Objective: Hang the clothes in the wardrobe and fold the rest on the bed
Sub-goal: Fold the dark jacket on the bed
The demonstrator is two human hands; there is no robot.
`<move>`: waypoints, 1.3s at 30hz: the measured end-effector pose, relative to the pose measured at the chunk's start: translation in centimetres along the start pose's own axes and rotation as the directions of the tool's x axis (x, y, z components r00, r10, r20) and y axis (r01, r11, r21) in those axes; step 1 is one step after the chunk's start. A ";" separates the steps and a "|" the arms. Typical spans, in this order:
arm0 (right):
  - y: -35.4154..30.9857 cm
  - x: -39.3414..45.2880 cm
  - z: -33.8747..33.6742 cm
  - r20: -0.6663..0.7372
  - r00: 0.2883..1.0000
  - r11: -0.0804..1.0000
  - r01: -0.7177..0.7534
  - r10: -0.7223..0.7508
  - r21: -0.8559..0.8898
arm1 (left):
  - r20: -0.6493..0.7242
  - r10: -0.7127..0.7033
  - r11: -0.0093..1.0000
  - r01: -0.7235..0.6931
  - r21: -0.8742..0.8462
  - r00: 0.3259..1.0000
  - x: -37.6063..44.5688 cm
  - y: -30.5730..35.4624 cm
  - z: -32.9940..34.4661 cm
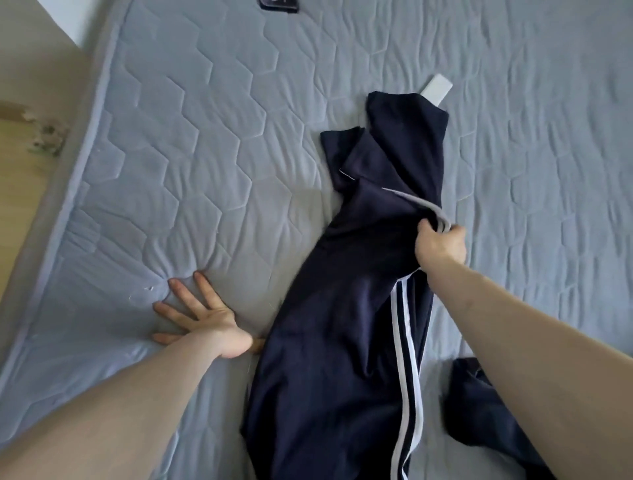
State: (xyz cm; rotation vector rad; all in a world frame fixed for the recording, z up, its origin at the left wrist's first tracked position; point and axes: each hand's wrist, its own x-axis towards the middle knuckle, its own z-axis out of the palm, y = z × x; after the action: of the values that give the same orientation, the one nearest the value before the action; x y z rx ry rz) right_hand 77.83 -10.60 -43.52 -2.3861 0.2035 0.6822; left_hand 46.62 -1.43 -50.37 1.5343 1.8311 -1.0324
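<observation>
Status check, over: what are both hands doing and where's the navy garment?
Left hand flat, pressing the mattress. Right hand gripping the navy striped garment, bunched on the bed. White tag and dark phone lie beyond; neither obstructs.

Bed: carries all items. Trousers: lying lengthwise on the bed, centre to near edge, far end folded back on itself. Flat card: on the bed, touching the trousers' far end, partly under it. Second garment: on the bed, near right of the trousers, under the right forearm. Left hand: flat on the bed, just left of the trousers. Right hand: on the trousers' right side, gripping fabric. Small device: far edge of the bed, well apart. Floor: left of the bed.
</observation>
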 end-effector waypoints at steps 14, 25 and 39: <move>-5.4 1.8 2.5 0.235 0.824 0.795 0.562 -0.516 -0.228 | 0.021 -0.007 0.999 0.007 -0.032 1.000 0.0 -0.2 -0.1; -11.8 3.3 -2.3 0.098 0.983 0.927 0.114 -0.159 0.356 | 0.058 0.050 0.998 -0.048 -0.044 0.997 0.2 -0.7 -0.4; 6.0 -0.3 1.1 0.118 0.966 0.964 0.243 -0.230 -0.111 | -0.011 0.065 0.996 -0.066 -0.062 0.998 0.4 -0.4 0.1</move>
State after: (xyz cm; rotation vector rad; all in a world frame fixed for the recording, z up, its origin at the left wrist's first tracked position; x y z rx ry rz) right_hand 75.28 -14.63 -47.38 -2.4317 -0.1728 0.7207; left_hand 46.10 -1.30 -50.64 1.5534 1.7897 -0.9309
